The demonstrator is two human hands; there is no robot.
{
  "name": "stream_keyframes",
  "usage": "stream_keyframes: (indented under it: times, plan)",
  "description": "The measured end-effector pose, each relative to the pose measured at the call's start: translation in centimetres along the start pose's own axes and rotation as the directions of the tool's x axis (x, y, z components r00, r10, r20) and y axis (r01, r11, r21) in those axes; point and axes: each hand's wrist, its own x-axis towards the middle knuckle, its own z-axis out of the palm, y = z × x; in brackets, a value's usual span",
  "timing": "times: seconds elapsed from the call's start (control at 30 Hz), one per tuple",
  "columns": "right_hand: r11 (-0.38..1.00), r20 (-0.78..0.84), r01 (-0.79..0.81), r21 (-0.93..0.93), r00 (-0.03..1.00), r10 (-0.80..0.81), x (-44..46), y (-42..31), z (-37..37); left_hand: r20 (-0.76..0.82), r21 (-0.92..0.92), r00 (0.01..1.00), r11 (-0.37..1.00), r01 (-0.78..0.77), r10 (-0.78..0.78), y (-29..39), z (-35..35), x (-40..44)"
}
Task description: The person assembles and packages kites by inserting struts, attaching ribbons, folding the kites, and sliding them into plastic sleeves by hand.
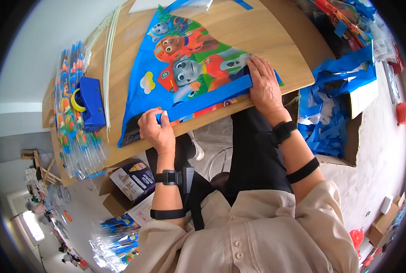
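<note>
Left hand [156,131], 9 o'clock: thumb and fingers closed on the left end of a blue strip [207,101]. Right hand [265,86], 2 o'clock: fingers straight, side by side at the strip's other end; thumb hidden, cannot tell whether it grips. Printed sheet [184,70] lies on wooden table [275,45], 11 to 12 o'clock. Blue tape dispenser [93,104]: between 9 and 10. White rods [108,63]: 10.

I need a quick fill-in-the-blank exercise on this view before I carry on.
1. The plain flat strip running between the bare left hand and bare right hand is ____.
2. The round tape ring on the blue plastic dispenser is ____.
3. Of the two hands, the one nearer that dispenser is the ____.

Missing words: blue; yellow; left.
</note>
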Motion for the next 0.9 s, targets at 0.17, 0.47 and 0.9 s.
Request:
stream_keyframes:
  times: [0.17,0.47,0.9]
  plan:
    - [0.992,0.056,0.039,0.119,0.997,-0.046,0.0,-0.5,-2.1,-0.013,0.03,1.0,1.0,-0.002,0.003,0.0,0.2,-0.2]
    - [0.942,0.365,0.318,0.109,0.868,-0.336,-0.7,-4.7,-4.4,0.0,-0.024,1.0,0.999,0.03,-0.03,-0.1,0.0,-0.2]
    - [0.902,0.346,0.423,-0.089,0.862,-0.37,-0.9,-0.6,-4.3,0.235,0.136,0.885,0.888,-0.439,0.402,-1.1,-2.6,1.5]
